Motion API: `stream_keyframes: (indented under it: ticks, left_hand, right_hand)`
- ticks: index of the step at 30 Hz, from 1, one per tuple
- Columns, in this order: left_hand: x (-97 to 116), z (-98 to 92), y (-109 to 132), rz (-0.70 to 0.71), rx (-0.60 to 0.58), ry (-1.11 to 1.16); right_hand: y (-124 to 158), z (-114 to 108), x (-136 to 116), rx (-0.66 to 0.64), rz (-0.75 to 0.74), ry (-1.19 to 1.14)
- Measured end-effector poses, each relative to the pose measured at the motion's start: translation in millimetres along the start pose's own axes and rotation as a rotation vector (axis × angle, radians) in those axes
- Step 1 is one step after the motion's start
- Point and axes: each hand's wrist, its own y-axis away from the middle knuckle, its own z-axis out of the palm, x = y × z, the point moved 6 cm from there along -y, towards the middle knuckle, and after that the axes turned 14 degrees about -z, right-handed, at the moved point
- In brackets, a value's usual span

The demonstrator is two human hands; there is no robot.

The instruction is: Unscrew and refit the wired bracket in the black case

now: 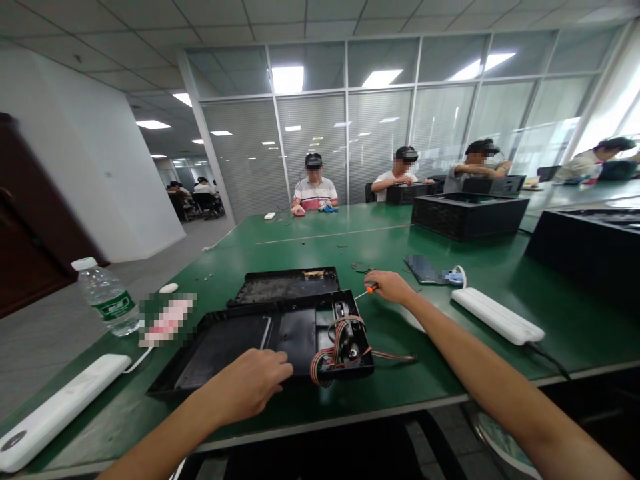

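Observation:
An open black casing (297,333) lies on the green table in front of me. Multicoloured ribbon cables (341,337) and metal parts fill its right end. My left hand (253,383) is at the casing's front edge with its fingers curled; whether they grip anything is hidden. Past the casing's far right corner, my right hand (390,287) is closed around a screwdriver (371,289) with an orange handle. Its thin shaft points left towards the casing's edge; I cannot tell whether the tip touches. Behind the casing lies a flat black cover (285,287).
A water bottle (110,300) and a white power strip (65,410) stand at left. Another white power strip (495,317) and a phone (425,270) lie at right. Black computer cases (463,223) stand farther back. Several people work around the table (280,230).

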Motion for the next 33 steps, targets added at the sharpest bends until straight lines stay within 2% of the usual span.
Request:
stream_keyframes:
  ticks: [3,5,8,11,15,18,20,23,27,33]
  left_hand:
    - [-0.8,14.9,-3.4,-0.001,-0.023,-0.009]
    - [-3.6,21.5,-6.0,-0.012,-0.043,-0.014]
    - [-18.1,22.0,-15.8,-0.056,-0.055,0.014]
    - [-49.0,14.2,-42.9,-0.096,-0.042,0.109]
    - [-105.3,3.7,-101.1,-0.216,0.202,0.127]
    - [-122.3,24.0,-136.6,-0.128,0.123,0.208]
    - [-125.8,37.2,-146.9,-0.102,0.089,0.261]
    - [-124.3,45.3,-145.6,-0.103,0.122,0.276]
    - [-112.3,42.0,-134.2,-0.023,0.199,0.207]
    - [-95.9,35.4,-124.6,0.163,0.410,0.027]
  right_hand:
    - [3.0,-2.6,8.6,-0.028,0.067,0.031]
    - [7.0,-9.2,15.3,-0.002,0.117,0.057]
    - [6.9,-16.8,11.5,0.039,0.153,0.079]
    - [-8.7,-11.2,-22.6,0.081,0.077,0.010]
    - [-34.1,10.9,-76.1,0.091,0.011,-0.135]
    - [-40.3,23.2,-90.2,0.056,0.040,-0.223]
    - [-39.0,25.8,-89.2,0.050,0.068,-0.270]
    - [-36.5,25.0,-85.8,0.077,0.090,-0.300]
    - [-38.4,26.2,-87.8,0.103,0.092,-0.316]
    - [-40.3,27.3,-86.2,0.108,0.071,-0.335]
